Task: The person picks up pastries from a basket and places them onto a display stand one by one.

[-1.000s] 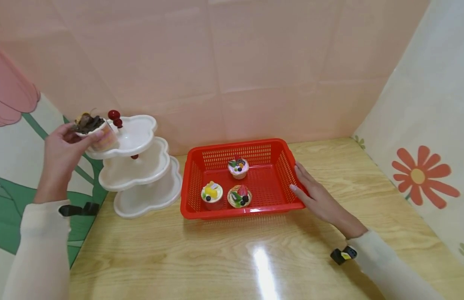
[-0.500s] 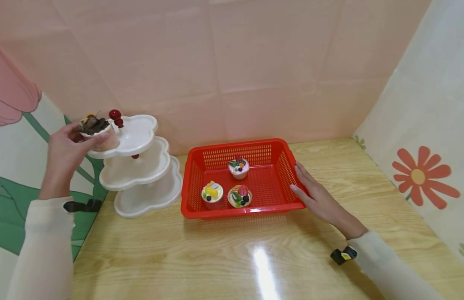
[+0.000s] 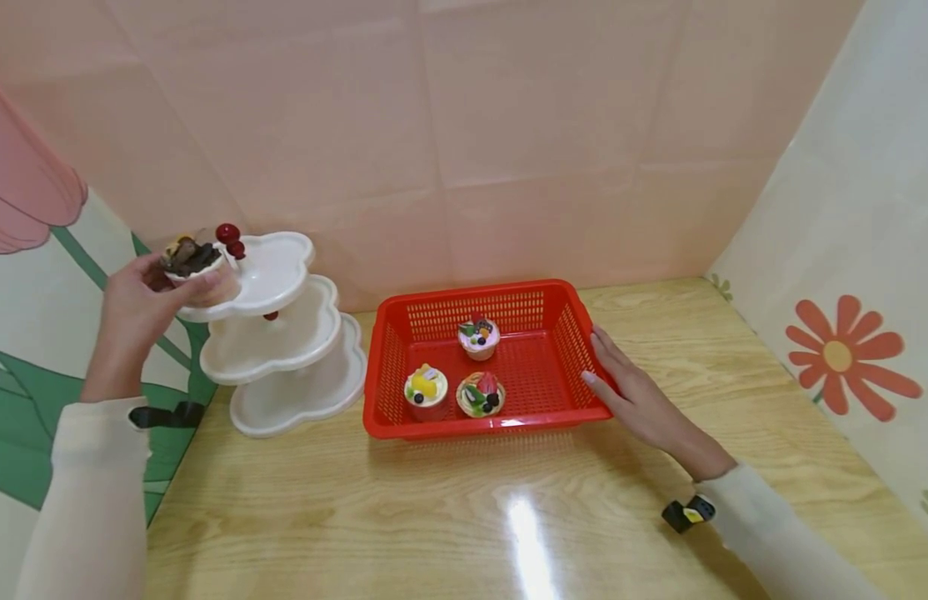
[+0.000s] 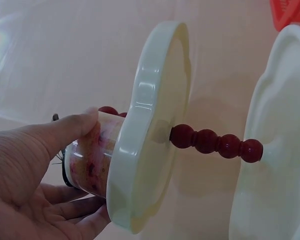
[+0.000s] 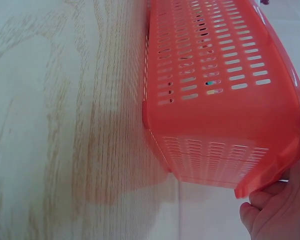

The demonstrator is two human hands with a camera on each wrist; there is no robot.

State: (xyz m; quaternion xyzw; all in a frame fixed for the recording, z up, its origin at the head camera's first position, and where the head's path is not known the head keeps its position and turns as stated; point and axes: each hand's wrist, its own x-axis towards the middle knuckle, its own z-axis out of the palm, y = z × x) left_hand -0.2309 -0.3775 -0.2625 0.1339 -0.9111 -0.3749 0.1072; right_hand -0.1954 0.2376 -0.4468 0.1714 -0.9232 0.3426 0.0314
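Note:
In the head view my left hand (image 3: 145, 304) holds a dessert cup (image 3: 192, 258) with dark chocolate-like topping at the left side of the tiered stand's (image 3: 272, 271) top plate. Seen from the left wrist, thumb and fingers lie around the clear-walled cup (image 4: 92, 157), its base right at the white plate (image 4: 140, 135). My right hand (image 3: 636, 396) grips the right rim of a red basket (image 3: 486, 429), thumb over the edge and fingers outside. Inside the basket are a yellow-topped cup (image 3: 426, 390), a strawberry tart (image 3: 481, 394) and a pink-creamed tart (image 3: 479, 337).
The white stand has three cloud-shaped plates joined by a red beaded post (image 4: 215, 142), with red balls (image 3: 227, 235) on top. A pink-covered wall (image 3: 509, 150) rises behind the wooden table (image 3: 321, 517). Flower-printed panels (image 3: 839, 354) stand on both sides.
My left hand and the dessert cup have shifted slightly right and down onto the top plate's left side. The right hand and basket keep their place.

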